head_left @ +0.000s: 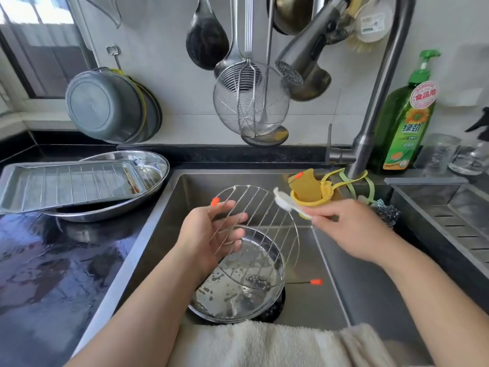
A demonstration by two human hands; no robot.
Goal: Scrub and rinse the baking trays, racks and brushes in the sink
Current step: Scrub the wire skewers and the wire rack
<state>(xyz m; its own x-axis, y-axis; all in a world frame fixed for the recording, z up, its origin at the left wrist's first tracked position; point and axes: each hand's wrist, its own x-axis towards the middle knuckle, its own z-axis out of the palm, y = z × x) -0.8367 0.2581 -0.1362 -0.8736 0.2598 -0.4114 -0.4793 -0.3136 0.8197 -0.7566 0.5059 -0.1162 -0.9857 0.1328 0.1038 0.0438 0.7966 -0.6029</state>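
Wire round rack (260,229) gripped in your left hand (211,234), fingers curled through the bars, right hand (354,231) pinching a white brush (287,205), both over the sink (330,287)

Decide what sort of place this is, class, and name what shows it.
Most likely a home kitchen: a stainless steel sink with a pull-down tap, metal ladles and strainers hanging on the tiled wall, and a green dish-soap bottle.

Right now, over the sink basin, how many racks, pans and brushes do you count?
round wire rack: 1
round metal pan: 1
brush: 1
Total: 3
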